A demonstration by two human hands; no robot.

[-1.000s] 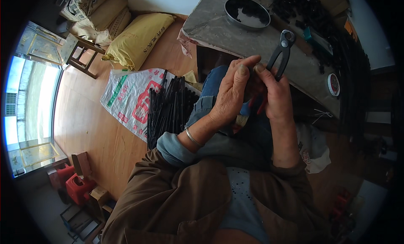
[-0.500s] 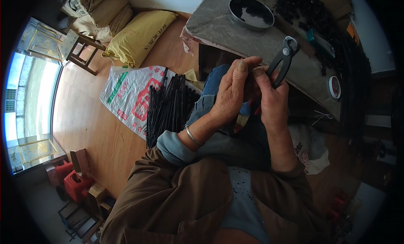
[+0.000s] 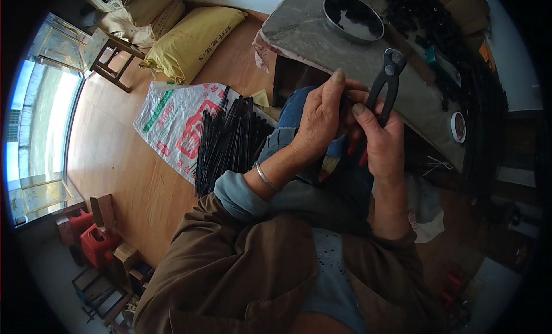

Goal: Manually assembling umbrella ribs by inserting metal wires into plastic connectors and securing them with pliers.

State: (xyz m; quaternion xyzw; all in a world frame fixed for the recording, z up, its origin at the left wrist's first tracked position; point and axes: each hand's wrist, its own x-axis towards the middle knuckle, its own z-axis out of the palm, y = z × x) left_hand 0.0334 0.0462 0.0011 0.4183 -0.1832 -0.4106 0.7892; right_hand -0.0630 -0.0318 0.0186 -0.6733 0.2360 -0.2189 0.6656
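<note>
My right hand (image 3: 384, 139) is closed around a pair of dark pincers (image 3: 383, 88), whose rounded jaws point up and away over the table edge. Beside it, my left hand (image 3: 316, 118) has its thumb raised and its fingers curled in toward the right hand. Whatever sits between the two hands is hidden behind the fingers. Below the hands, over my lap, a red piece (image 3: 363, 157) and a brush-like thing (image 3: 328, 166) partly show. A pile of long black strips (image 3: 233, 141) lies on a white printed sack (image 3: 167, 124) left of my knee.
On the grey table (image 3: 302, 32) stand a round bowl (image 3: 352, 17) with small black bits, a green box (image 3: 443, 65), a small round tin (image 3: 457, 127) and a heap of black pieces (image 3: 414, 14). A yellow sack (image 3: 192, 40) and a wooden stool (image 3: 112, 55) stand far left.
My right hand and the pincers have shifted slightly right and apart from my left hand. The left thumb now points up more. The whole view has also turned a little.
</note>
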